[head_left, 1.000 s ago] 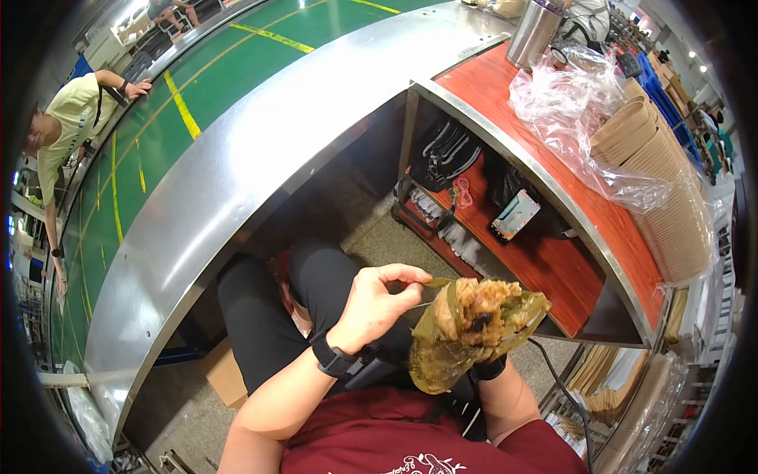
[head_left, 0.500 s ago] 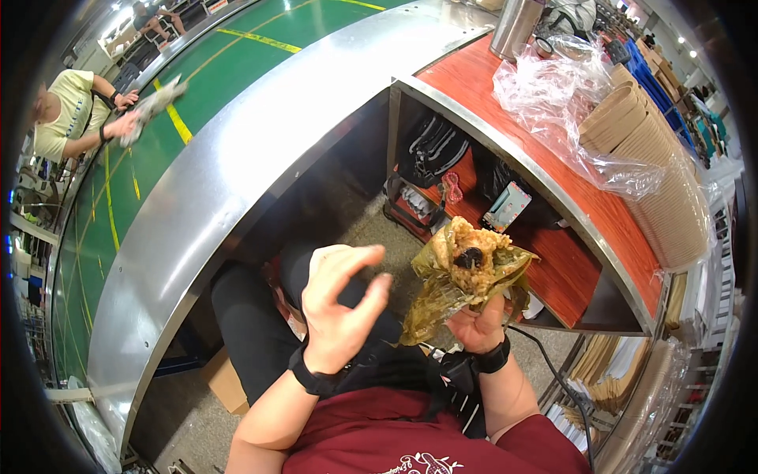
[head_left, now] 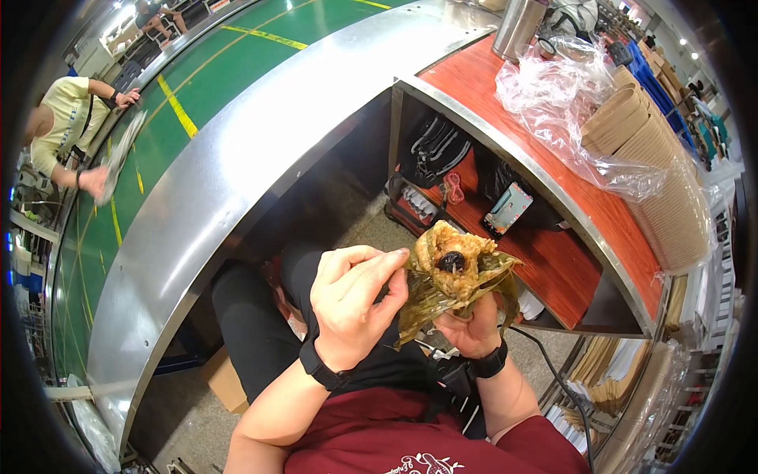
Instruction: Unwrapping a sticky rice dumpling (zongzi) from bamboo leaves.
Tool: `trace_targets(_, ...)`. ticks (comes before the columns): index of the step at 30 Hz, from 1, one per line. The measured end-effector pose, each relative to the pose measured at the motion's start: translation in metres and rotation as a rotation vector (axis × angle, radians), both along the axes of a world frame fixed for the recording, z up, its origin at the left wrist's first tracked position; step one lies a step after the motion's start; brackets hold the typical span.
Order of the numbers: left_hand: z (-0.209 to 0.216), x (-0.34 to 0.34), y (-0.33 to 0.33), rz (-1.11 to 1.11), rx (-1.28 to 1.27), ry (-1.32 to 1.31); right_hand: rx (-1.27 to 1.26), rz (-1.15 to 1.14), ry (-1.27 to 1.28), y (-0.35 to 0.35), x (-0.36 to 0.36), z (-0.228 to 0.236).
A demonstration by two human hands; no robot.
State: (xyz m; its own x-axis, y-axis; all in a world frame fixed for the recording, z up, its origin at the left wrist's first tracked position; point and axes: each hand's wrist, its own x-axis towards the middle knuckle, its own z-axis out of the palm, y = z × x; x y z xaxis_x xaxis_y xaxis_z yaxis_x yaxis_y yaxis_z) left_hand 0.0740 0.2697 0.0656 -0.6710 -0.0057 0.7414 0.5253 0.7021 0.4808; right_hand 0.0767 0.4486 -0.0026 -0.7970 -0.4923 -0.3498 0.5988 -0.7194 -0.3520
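Observation:
My right hand [head_left: 472, 328] holds a sticky rice dumpling [head_left: 466, 245] from below, its fingers wrapped round the opened leaf wrapper [head_left: 430, 304]. Brown rice stands out of the top of the green leaves, with a dark round lump [head_left: 451, 261] in the rice. At the wrapper's left edge, my left hand [head_left: 359, 300] has its thumb and fingers drawn into a pinch. Its fingertips meet the leaf edge, but I cannot make out what lies between them. Both wrists wear black bands.
A lit phone [head_left: 508, 209] leans in the open shelf beyond the dumpling, near a red patterned item [head_left: 452, 188]. On the red tabletop [head_left: 466, 75] are a metal flask [head_left: 517, 30], clear plastic wrap [head_left: 545, 103] and stacked brown paper cups [head_left: 655, 174]. A co-worker [head_left: 67, 126] handles a pale sheet at the left.
My left hand has moved right to the wrapper's edge, its fingers closing from spread to a pinch. The dumpling has shifted slightly left. The co-worker's pale sheet has swung down.

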Motion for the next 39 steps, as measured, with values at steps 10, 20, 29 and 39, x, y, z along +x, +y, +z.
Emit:
trace_targets(10, 0.002, 0.005, 0.007, 0.001, 0.269, -0.192, -0.020, -0.074, 0.071, -0.006, 0.006, -0.009)
trace_targets(20, -0.002, 0.010, 0.013, -0.069, 0.782, -0.485, -0.173, 0.026, 0.222, -0.016, 0.003, 0.004)
trace_targets(29, 0.001, 0.011, 0.004, -0.144, 0.640, -0.516, -0.239, 0.014, 0.284, -0.015, 0.004, -0.005)
trace_targets(39, 0.013, 0.014, 0.012, -0.129, 0.598, -0.368, -0.199, -0.043, 0.341, -0.015, 0.006, -0.006)
